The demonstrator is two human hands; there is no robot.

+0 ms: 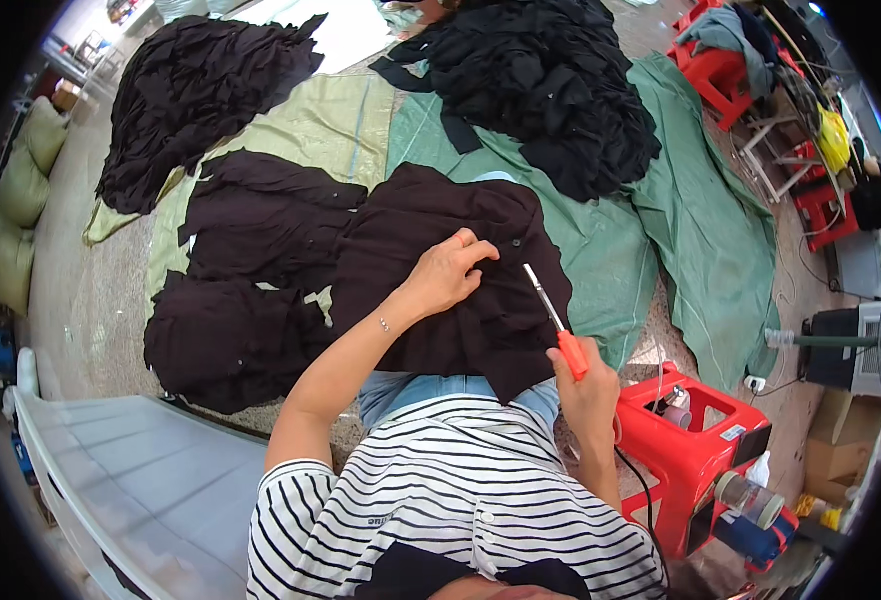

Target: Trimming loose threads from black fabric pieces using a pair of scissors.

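Note:
A dark brown garment [430, 215] is spread over my lap, with a small round button [516, 243] near its right side. My left hand [448, 272] is over the middle of the cloth, its fingers bent and drawn together. Whatever they may pinch is too small to make out. In my right hand [587, 385] is a soldering iron [571, 352] with an orange-red handle, gripped by closed fingers. Its metal shaft [546, 298] slants up and left over the garment's right part, the tip a little below the button.
More dark brown garments [250, 340] lie to the left. A brown pile [200, 95] and a black pile [540, 90] of cloth rest beyond on yellowish and green sheets [600, 290]. A red stool [660, 450] stands at my right, with a black cord [645, 490] beside it.

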